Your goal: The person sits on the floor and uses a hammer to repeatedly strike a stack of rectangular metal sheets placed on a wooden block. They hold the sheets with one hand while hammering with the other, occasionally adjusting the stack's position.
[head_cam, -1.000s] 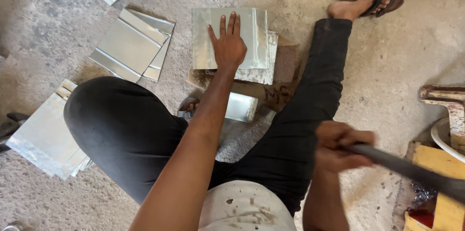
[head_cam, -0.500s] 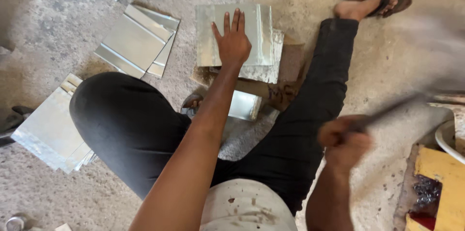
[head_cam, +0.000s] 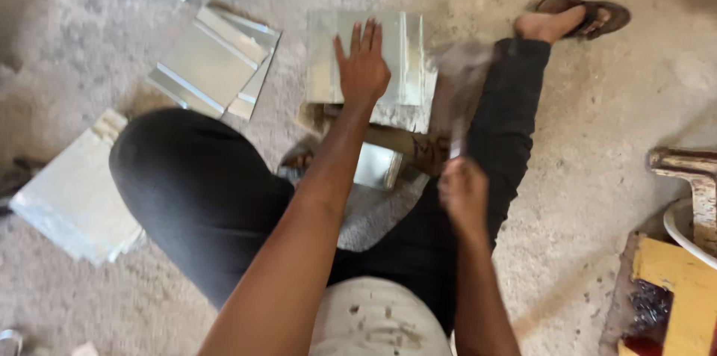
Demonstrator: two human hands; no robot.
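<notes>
one metal sheet (head_cam: 403, 57) | shiny, folded edges (grey) | left hand (head_cam: 364, 64) flat on it

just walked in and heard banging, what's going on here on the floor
A person sits on the concrete floor, legs spread around a wooden block. The left hand lies flat on a folded metal sheet resting on the block. The right hand has a closed grip on a hammer, blurred in mid-swing beside the sheet's right edge. More metal sheets lie to the left, and a stack sits by the left knee.
</notes>
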